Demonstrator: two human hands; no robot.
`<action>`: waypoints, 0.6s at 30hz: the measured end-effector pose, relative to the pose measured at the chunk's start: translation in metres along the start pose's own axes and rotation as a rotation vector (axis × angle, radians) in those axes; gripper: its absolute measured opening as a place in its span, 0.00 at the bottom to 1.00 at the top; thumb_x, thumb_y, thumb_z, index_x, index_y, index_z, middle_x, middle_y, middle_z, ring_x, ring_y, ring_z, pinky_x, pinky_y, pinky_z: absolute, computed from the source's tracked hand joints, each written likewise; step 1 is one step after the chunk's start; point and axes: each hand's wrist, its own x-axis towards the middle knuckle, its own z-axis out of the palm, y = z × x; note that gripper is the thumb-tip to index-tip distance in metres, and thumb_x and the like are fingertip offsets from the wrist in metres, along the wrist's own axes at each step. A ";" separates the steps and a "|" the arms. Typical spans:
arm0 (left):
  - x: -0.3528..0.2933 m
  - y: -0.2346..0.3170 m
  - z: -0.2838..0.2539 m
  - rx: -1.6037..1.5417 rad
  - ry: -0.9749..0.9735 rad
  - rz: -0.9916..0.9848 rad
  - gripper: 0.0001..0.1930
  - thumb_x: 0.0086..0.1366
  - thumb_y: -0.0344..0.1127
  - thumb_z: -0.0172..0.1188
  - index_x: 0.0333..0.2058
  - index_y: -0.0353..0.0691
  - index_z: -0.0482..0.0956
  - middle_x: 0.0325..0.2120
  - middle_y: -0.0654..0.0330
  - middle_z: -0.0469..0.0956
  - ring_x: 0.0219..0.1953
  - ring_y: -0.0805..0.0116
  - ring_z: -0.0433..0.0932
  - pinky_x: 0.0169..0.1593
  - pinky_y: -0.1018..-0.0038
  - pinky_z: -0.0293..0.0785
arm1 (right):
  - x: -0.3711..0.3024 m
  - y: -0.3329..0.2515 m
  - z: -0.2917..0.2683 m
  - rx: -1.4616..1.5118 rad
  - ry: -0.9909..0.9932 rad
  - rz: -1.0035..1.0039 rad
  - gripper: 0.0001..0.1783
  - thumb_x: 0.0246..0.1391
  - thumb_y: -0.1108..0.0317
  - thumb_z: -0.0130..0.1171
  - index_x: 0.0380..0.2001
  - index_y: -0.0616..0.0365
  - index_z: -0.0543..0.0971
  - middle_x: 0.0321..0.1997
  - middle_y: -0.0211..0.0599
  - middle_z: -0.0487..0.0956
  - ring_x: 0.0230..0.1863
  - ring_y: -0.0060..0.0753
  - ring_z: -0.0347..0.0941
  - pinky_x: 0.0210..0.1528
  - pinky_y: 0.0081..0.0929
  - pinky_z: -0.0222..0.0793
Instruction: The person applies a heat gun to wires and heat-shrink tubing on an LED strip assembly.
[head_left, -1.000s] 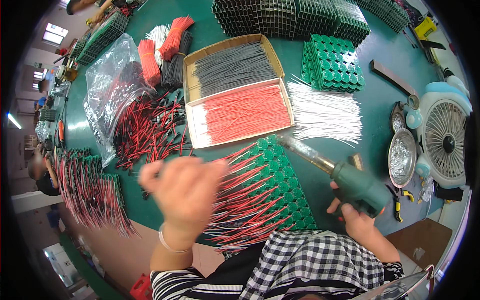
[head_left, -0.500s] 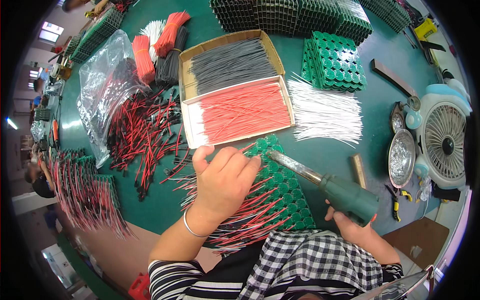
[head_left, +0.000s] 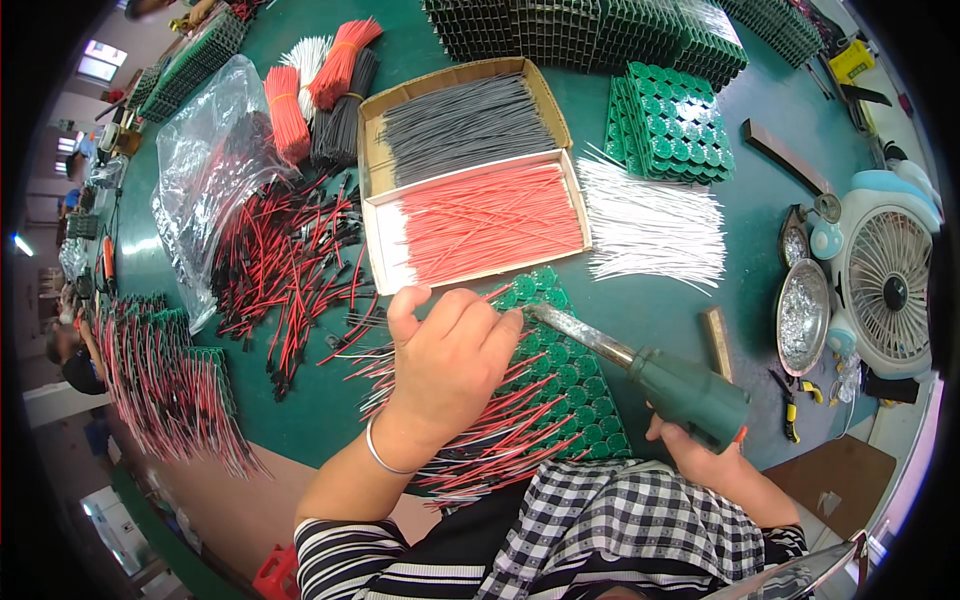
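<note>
A panel of round green circuit boards (head_left: 575,385) lies before me, rows of red, white and black wires (head_left: 500,425) attached and trailing left. My left hand (head_left: 450,350) is over its upper left part, thumb and forefinger pinched together. A short bit of red wire (head_left: 497,292) shows at the fingers; most of it is hidden behind them. My right hand (head_left: 695,450) is closed around the handle of a green soldering gun (head_left: 690,395). Its long metal barrel points left, the tip at the panel just beside my left fingertips.
Beyond the panel are a box of red wires (head_left: 490,225), a box of black wires (head_left: 465,125) and loose white wires (head_left: 655,220). Red-black leads (head_left: 290,260) lie left. Stacked green boards (head_left: 670,125), a metal dish (head_left: 803,315), a fan (head_left: 890,285) and pliers (head_left: 790,410) stand right.
The soldering gun has shifted slightly left, its tip coming closer to my left fingertips. My left hand has hardly moved.
</note>
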 end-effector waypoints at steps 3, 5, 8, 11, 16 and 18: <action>0.000 0.000 -0.001 0.001 0.000 0.000 0.03 0.51 0.33 0.63 0.27 0.48 0.80 0.20 0.70 0.68 0.31 0.75 0.72 0.50 0.64 0.52 | -0.001 0.000 -0.001 -0.060 -0.039 0.020 0.17 0.44 0.71 0.63 0.41 0.59 0.79 0.47 0.42 0.77 0.52 0.49 0.69 0.54 0.40 0.65; 0.001 0.002 -0.002 0.004 0.002 0.003 0.03 0.51 0.33 0.63 0.27 0.48 0.80 0.20 0.70 0.68 0.31 0.75 0.72 0.49 0.64 0.52 | -0.005 0.008 -0.002 -0.158 0.014 -0.110 0.15 0.45 0.70 0.62 0.39 0.58 0.79 0.40 0.40 0.80 0.44 0.44 0.75 0.51 0.38 0.67; 0.000 0.001 0.000 0.004 -0.002 0.002 0.03 0.51 0.33 0.63 0.27 0.48 0.80 0.20 0.70 0.68 0.31 0.75 0.72 0.49 0.64 0.52 | -0.002 0.001 -0.004 0.019 0.036 -0.030 0.12 0.48 0.71 0.60 0.38 0.58 0.79 0.31 0.37 0.81 0.34 0.38 0.78 0.47 0.37 0.69; 0.000 0.002 0.000 0.010 0.004 0.005 0.03 0.50 0.33 0.63 0.27 0.48 0.80 0.20 0.70 0.68 0.31 0.75 0.72 0.49 0.64 0.53 | -0.002 0.006 -0.006 -0.020 0.049 -0.236 0.23 0.57 0.63 0.52 0.52 0.66 0.70 0.41 0.40 0.77 0.24 0.29 0.75 0.26 0.23 0.68; 0.002 0.002 -0.003 0.002 -0.006 -0.025 0.05 0.49 0.32 0.64 0.27 0.49 0.80 0.20 0.71 0.70 0.31 0.74 0.72 0.48 0.64 0.54 | -0.004 0.010 -0.008 0.040 0.071 -0.295 0.24 0.58 0.62 0.51 0.53 0.67 0.69 0.48 0.43 0.75 0.25 0.30 0.75 0.26 0.24 0.68; 0.002 0.000 -0.004 -0.053 -0.001 -0.061 0.05 0.48 0.31 0.65 0.26 0.49 0.81 0.22 0.71 0.73 0.31 0.72 0.72 0.47 0.64 0.55 | -0.008 0.009 -0.008 0.049 0.054 -0.267 0.24 0.58 0.61 0.51 0.53 0.68 0.69 0.48 0.43 0.75 0.25 0.30 0.75 0.26 0.24 0.68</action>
